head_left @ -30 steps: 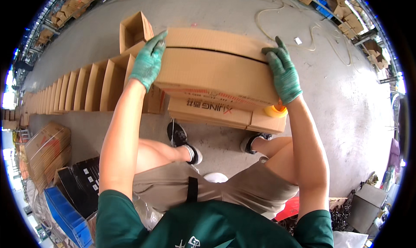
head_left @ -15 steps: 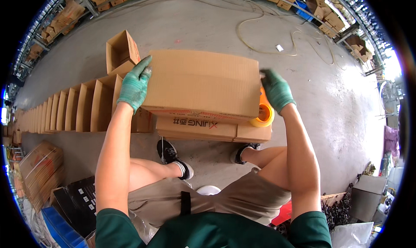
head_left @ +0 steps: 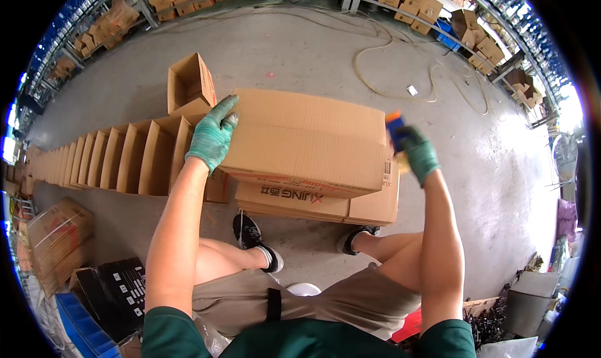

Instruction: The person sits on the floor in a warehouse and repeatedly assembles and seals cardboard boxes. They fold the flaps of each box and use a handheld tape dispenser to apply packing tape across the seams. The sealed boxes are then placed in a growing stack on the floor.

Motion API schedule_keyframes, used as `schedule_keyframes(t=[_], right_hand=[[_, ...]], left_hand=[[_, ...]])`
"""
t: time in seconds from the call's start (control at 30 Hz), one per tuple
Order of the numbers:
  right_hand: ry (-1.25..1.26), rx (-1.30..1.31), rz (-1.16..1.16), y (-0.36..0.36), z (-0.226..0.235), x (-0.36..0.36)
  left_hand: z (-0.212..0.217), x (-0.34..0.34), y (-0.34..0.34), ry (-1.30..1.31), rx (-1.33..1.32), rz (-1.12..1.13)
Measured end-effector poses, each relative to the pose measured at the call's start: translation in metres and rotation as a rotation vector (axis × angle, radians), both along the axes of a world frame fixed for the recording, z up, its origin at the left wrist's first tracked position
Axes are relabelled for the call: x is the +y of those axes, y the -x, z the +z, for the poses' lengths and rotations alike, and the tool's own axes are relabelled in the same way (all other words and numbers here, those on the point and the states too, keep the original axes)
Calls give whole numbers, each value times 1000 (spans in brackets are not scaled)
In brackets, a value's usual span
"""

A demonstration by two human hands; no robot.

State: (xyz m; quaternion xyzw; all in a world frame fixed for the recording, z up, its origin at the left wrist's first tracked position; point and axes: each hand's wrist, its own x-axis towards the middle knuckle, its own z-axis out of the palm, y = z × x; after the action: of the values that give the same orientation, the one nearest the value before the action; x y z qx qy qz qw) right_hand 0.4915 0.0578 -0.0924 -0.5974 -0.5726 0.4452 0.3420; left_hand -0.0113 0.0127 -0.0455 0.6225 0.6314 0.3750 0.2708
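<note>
A closed cardboard box (head_left: 307,136) lies before me, its top flaps meeting along a middle seam. My left hand (head_left: 213,136), in a green glove, grips the left end of this box, with fingers along its upper edge. To the right of the box, my gloved right hand (head_left: 418,153) is closed around a tape dispenser (head_left: 395,131). The dispenser shows blue and orange at its front; a yellowish part below is partly hidden by the hand and blurred. Under the box is a stack of flattened cartons (head_left: 369,211).
A long row of open cardboard boxes (head_left: 128,158) runs off to the left, with another open box (head_left: 188,86) behind its near end. Bundled flat cartons (head_left: 59,245) and a black box (head_left: 113,298) lie at lower left. A hose (head_left: 357,64) curls across the far floor.
My right hand has picked up the tape dispenser from beside the box and now holds it off the box's right end. My left hand remains on the box; the whole view has shifted slightly.
</note>
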Motion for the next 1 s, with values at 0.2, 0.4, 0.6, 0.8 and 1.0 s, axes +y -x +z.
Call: schedule_keyframes(t=[0.2, 0.4, 0.6, 0.8, 1.0], right_hand=[[-340, 555, 4, 81, 146, -12], [-160, 138, 408, 131, 150, -13], [-51, 51, 448, 108, 146, -6], [-3, 174, 491, 101, 137, -1], [3, 189, 501, 107, 138, 1]], left_hand=[[-2, 0, -1, 6, 7, -2], [7, -4, 0, 58, 2, 20], [45, -19, -42, -396, 615, 152], [74, -39, -108, 530, -846, 25], [66, -41, -148, 495, -942, 45]])
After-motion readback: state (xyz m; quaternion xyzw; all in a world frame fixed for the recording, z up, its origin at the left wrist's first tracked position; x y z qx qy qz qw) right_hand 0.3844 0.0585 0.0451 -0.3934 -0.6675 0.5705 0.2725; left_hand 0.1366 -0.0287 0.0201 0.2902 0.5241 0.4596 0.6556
